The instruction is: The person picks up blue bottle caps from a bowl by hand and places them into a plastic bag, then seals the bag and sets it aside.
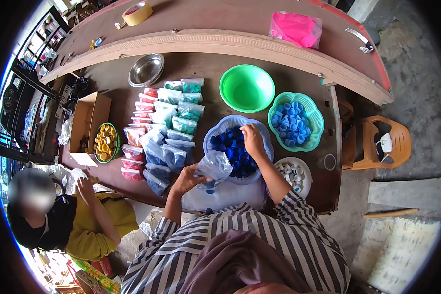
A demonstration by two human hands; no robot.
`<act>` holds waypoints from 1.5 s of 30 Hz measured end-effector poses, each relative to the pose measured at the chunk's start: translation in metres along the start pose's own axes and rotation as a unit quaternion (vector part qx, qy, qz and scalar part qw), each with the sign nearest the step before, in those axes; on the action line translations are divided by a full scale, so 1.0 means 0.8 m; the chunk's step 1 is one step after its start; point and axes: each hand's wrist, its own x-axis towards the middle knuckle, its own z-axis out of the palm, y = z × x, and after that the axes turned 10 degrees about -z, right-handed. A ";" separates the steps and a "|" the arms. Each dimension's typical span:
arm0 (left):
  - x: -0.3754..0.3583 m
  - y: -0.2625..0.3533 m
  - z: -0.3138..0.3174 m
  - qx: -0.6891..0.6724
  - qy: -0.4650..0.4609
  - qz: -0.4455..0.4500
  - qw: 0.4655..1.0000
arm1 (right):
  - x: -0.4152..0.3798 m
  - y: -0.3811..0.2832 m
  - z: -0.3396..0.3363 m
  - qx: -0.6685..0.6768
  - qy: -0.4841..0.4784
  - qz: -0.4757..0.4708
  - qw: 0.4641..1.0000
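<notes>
My left hand [187,180] holds a clear plastic bag [214,166] by its edge, with a few dark blue caps low in it. Over the upper right of a lavender basket [266,142] is my right hand [251,138], its fingers pressed together at the dark blue caps [236,156]; what they hold is too small to make out. Below the basket lies a stack of clear plastic [224,197]. Filled bags of red [133,152], green [184,125] and blue caps [174,158] lie in rows left of my hands.
Around stand a green bowl [247,88], a light blue cap basket [295,122], a plate of white caps [293,177], a steel bowl [146,70], a yellow cap basket [106,142] and a cardboard box [89,126]. Another person [90,220] sits at the lower left.
</notes>
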 end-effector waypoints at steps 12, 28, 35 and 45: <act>-0.033 -0.005 0.012 -0.014 0.044 0.046 0.998 | 0.008 0.010 0.030 -0.170 -0.098 -0.002 0.981; -0.029 0.001 0.019 -0.016 0.017 0.055 0.998 | -0.032 -0.174 -0.108 0.244 -0.161 -0.094 0.951; -0.021 -0.025 0.019 0.034 0.040 0.150 0.987 | -0.054 -0.214 -0.076 0.070 -0.200 -0.172 0.962; -0.023 -0.025 0.012 -0.056 -0.004 0.072 0.996 | -0.013 -0.077 -0.057 0.230 -0.012 0.051 0.972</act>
